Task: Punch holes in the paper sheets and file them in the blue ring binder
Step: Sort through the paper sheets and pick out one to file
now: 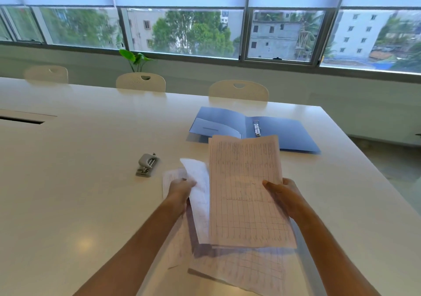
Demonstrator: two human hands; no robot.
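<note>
My right hand grips the right edge of a printed grid sheet held up above the table. My left hand pinches a second, curled white sheet beside it. More printed sheets lie flat on the table under both. The blue ring binder lies open beyond the papers, its metal rings at the spine. A grey hole punch sits on the table to the left of my left hand.
The large white table has a cable slot at far left and its right edge near the binder. Three white chairs stand along the far side, with a plant and windows behind.
</note>
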